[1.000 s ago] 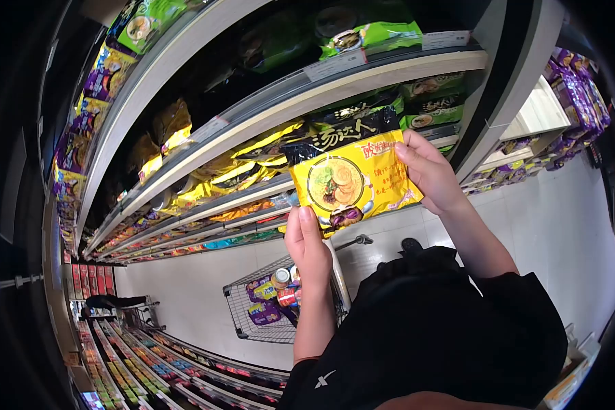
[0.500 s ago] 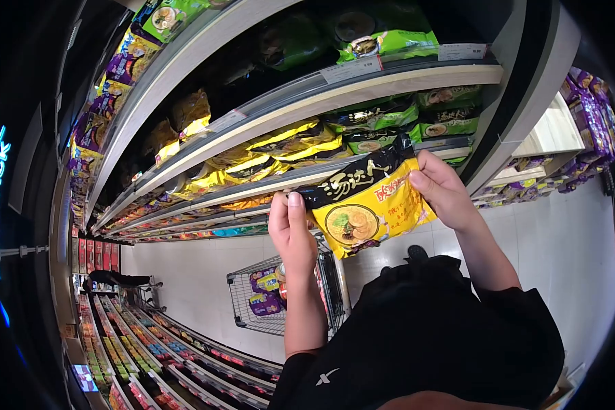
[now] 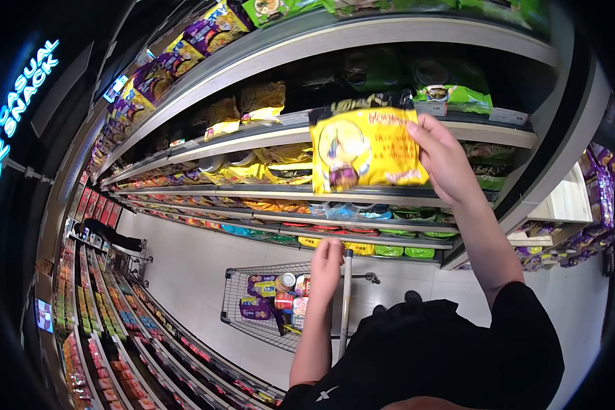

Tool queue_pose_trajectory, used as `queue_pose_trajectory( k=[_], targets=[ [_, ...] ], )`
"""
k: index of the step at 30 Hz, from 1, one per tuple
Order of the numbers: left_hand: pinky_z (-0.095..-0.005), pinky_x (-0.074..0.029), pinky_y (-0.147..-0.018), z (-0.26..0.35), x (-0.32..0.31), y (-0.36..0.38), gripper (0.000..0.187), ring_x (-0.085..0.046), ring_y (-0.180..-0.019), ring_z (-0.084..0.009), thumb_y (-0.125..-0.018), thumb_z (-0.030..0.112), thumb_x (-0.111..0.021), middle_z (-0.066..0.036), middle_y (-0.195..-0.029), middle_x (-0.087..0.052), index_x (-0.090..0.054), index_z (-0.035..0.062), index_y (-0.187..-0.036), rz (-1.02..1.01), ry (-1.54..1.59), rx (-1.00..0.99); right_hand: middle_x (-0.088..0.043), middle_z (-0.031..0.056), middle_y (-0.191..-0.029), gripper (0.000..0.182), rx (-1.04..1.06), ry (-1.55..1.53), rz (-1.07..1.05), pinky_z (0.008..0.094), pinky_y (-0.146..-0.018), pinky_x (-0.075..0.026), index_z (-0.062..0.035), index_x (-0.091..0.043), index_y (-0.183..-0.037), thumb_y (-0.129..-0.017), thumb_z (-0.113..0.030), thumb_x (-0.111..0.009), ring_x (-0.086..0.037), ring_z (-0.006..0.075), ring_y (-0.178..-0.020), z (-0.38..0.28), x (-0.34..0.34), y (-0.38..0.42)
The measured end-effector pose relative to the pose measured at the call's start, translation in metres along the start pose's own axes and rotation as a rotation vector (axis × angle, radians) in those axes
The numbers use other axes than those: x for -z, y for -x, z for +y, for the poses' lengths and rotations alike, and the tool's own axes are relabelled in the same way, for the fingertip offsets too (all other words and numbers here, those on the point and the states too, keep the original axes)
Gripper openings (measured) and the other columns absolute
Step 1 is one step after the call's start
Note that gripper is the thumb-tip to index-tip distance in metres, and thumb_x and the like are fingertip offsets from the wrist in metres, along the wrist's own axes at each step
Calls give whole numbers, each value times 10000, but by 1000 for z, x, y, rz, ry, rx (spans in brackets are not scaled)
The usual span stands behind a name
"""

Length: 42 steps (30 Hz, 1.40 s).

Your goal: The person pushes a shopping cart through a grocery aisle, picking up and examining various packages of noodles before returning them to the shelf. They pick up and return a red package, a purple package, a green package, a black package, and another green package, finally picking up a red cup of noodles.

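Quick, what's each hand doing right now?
Left hand: fingers look curled, no packet in it; whether fully closed cannot be told.
Right hand: closed on the edge of the yellow packet.

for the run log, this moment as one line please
right hand: grips yellow packet by side | left hand: apart from packet | cart: goods inside
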<state>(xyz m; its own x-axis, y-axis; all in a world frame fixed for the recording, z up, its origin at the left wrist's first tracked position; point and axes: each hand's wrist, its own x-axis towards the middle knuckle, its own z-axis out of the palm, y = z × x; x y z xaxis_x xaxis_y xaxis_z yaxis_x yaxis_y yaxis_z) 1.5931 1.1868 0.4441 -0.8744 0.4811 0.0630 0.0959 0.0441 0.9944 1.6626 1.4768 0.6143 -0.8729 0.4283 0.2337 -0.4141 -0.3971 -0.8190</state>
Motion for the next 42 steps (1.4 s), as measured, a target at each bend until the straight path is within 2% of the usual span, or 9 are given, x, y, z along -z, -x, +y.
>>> queue_pose_trajectory(
  k=[4,11,15,20,22,25,33,37,42],
  targets=[
    [-485,-570,-879,-131,6,40,379,-712,-980,-429,-1044,295,-684,-262,-1066,-694,-628,-55,-1177,-41,-516,80,-666,73,-1085,184,126,22,0,316,-876,-577,-48,-568,-1063,-1147,-210,-549,-683,125,-969,-2,-5,-74],
    [-587,-562,-842,-261,6,138,396,-692,-1005,-494,-1012,245,-662,-277,-1140,-654,-493,9,-1283,85,-925,242,-662,149,-1023,272,148,416,347,374,-712,-582,117,-587,-1108,-1058,-151,-584,-696,213,-888,-2,-37,-153],
    [-634,-552,-783,-260,7,139,244,-700,-938,-510,-1015,212,-628,-274,-1028,-707,-484,62,-1141,82,-787,354,-583,92,-964,116,-58,584,356,343,-645,-515,20,-610,-972,-994,-55,-525,-558,180,-773,10,-32,-202],
    [-629,-551,-760,-249,7,138,247,-705,-889,-517,-1006,194,-636,-271,-918,-723,-511,61,-1173,92,-774,311,-727,207,-1074,240,-112,558,225,395,-817,-581,40,-728,-1107,-969,-51,-553,-709,265,-984,35,-27,-241],
    [-628,-542,-759,-251,8,137,314,-693,-904,-537,-978,191,-672,-298,-938,-720,-533,83,-1238,117,-727,316,-741,294,-1220,348,138,1503,134,460,-928,-579,43,-727,-1235,-953,-106,-589,-738,381,-1084,16,-49,-224],
    [-632,-539,-768,-245,8,138,305,-689,-911,-544,-975,179,-668,-301,-942,-720,-542,70,-1230,121,-713,285,-719,307,-1245,361,21,1620,119,506,-961,-576,32,-763,-1168,-935,-199,-613,-712,454,-1121,8,-62,-202],
    [-599,-543,-738,-252,12,139,295,-702,-855,-535,-964,149,-657,-299,-875,-709,-569,43,-1225,96,-699,190,-695,173,-1098,179,982,1192,-203,443,-909,-586,14,-685,-1139,-995,-72,-622,-709,376,-1027,26,-43,-55],
    [-594,-551,-768,-249,12,135,361,-704,-899,-538,-951,153,-682,-310,-926,-716,-562,46,-1274,88,-701,209,-726,154,-1054,217,469,1277,-494,467,-779,-608,-79,-695,-1202,-1007,-103,-603,-736,345,-889,68,33,55],
    [-579,-556,-821,-260,17,137,441,-702,-948,-541,-949,135,-692,-319,-994,-721,-544,40,-1354,68,-771,222,-735,183,-841,226,-35,1498,-226,532,-704,-592,-118,-703,-1219,-1049,-237,-612,-731,411,-748,148,146,178]
  ],
)
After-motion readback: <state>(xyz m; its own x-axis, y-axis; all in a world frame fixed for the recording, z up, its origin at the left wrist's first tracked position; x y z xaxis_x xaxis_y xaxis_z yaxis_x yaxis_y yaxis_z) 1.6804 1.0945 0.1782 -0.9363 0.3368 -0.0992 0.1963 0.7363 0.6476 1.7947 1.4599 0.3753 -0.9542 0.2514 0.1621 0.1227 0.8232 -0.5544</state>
